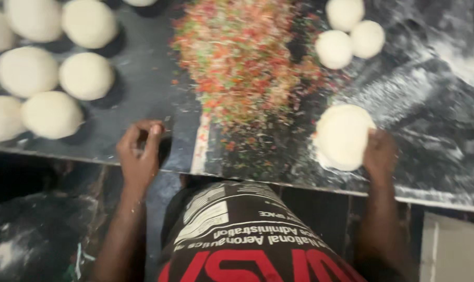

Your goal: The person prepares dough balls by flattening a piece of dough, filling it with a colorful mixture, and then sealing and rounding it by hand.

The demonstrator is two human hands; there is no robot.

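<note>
a flattened dough round is pressed under the right hand, fingers laid on its edge. the left hand, loosely curled and holding nothing, rests well apart. filling appears in hand; the chopped candied fruit between and beyond both hands would be needed next.

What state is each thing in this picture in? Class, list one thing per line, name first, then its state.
Left hand: curled, fingers bent, at the table edge, holding nothing visible.
Right hand: pressed against the flattened dough disc.
Flattened dough disc: flattened, lying on the floured worktop.
Small dough balls: round, unflattened, clustered.
Large dough balls: rounded, set in rows.
Chopped candied fruit: loose heap, scattered at its edges.
Worktop: dusted with flour.
</note>
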